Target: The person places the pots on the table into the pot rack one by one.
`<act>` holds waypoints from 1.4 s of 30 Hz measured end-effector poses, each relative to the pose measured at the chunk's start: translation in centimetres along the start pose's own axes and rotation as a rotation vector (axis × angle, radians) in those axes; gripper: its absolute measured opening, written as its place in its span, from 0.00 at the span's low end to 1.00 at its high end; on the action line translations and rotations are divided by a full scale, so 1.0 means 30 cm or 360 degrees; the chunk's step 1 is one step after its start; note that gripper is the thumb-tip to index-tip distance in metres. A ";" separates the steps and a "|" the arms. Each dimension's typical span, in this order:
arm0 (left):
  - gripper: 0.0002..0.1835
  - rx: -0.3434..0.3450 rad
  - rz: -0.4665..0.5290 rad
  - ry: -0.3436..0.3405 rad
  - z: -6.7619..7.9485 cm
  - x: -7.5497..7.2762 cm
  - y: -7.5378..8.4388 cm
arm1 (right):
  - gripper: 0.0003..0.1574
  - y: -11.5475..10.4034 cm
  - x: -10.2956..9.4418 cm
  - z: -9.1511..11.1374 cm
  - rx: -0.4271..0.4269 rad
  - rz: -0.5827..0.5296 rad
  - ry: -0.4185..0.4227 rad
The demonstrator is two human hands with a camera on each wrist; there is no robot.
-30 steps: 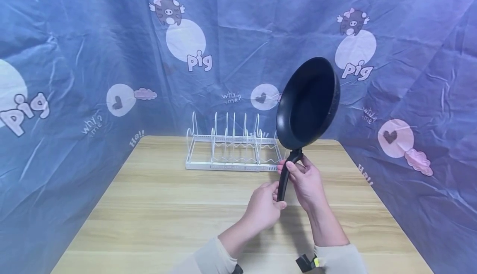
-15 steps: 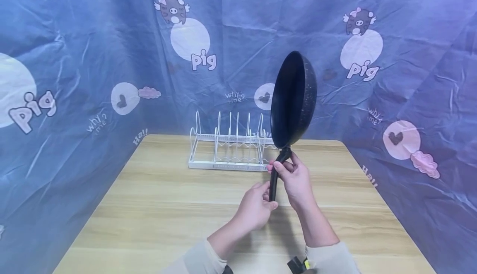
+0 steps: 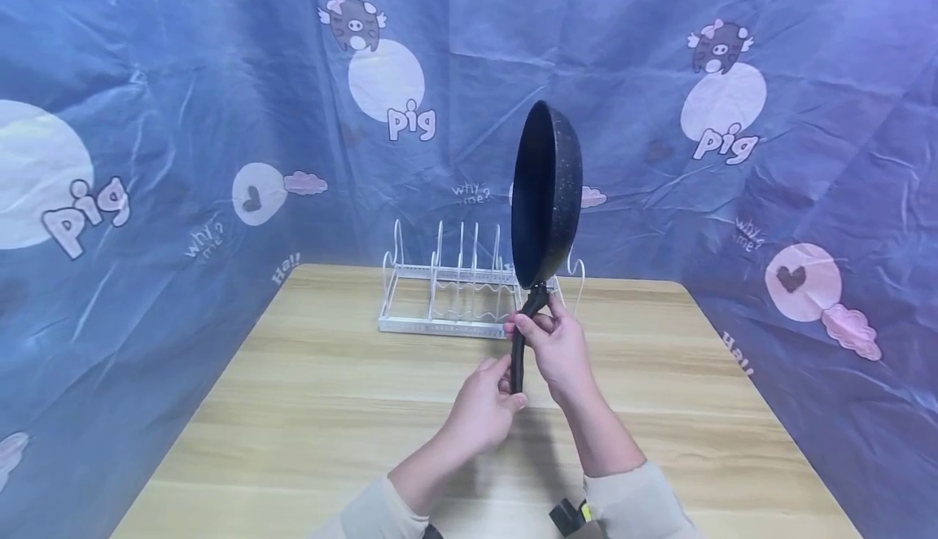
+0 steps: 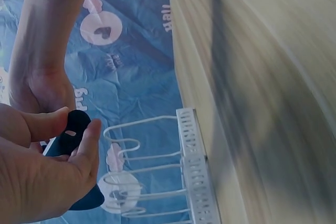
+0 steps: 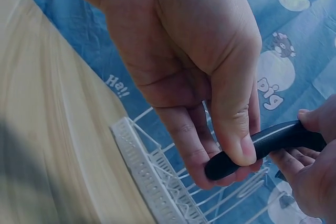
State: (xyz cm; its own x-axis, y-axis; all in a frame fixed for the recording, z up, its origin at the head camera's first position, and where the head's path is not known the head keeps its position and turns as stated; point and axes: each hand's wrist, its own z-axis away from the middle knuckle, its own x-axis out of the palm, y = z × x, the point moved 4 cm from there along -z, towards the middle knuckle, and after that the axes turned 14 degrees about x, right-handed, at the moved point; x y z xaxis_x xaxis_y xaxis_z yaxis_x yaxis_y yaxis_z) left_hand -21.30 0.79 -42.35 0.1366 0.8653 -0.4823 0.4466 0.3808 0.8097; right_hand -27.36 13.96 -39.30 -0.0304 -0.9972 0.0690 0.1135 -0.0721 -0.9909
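A black frying pan [image 3: 566,197] with a speckled outside is held up in the air in the head view, rim facing left, almost edge-on. Its black handle [image 3: 518,360] points down. My right hand [image 3: 560,353] grips the handle close below the pan, thumb in front. Lower down, my left hand [image 3: 479,409] pinches the handle's end between thumb and fingers. The left wrist view shows a hole in that handle end [image 4: 79,121]. In the right wrist view, the left hand [image 5: 184,51] covers part of the handle. Behind the pan stands a white wire rack [image 3: 440,327], partly hidden.
The rack, with several upright wire dividers, rests at the back of the wood-grain table [image 3: 308,409]. Blue printed curtain [image 3: 469,34] closes in the back and both sides. A small black device [image 3: 566,516] sits at the right sleeve.
The frying pan has moved left and turned from showing its inside to nearly edge-on. Both hands have shifted left with it, keeping their hold on the handle. The head view has shifted slightly.
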 end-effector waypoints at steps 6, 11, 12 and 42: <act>0.33 0.0001 0.0014 -0.0007 0.005 -0.011 -0.033 | 0.40 0.018 0.030 -0.014 0.0016 0.0096 0.0030; 0.33 -0.0013 0.0027 -0.0034 0.011 -0.017 -0.062 | 0.39 0.032 0.050 -0.016 0.0023 0.0165 0.0068; 0.33 -0.0019 0.0038 -0.0038 0.013 -0.018 -0.066 | 0.38 0.035 0.054 -0.016 0.0023 0.0172 0.0069; 0.33 -0.0307 0.0510 -0.0170 0.051 -0.010 -0.172 | 0.52 0.190 0.070 -0.064 0.0180 0.0235 0.0119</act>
State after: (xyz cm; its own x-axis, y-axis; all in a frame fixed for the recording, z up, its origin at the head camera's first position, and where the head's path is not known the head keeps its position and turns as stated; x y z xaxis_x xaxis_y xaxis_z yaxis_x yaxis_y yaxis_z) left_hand -22.29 -1.94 -46.90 0.3383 0.9153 -0.2186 0.1933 0.1597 0.9680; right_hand -28.70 11.50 -45.02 -0.0784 -0.9929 -0.0891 0.2331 0.0686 -0.9700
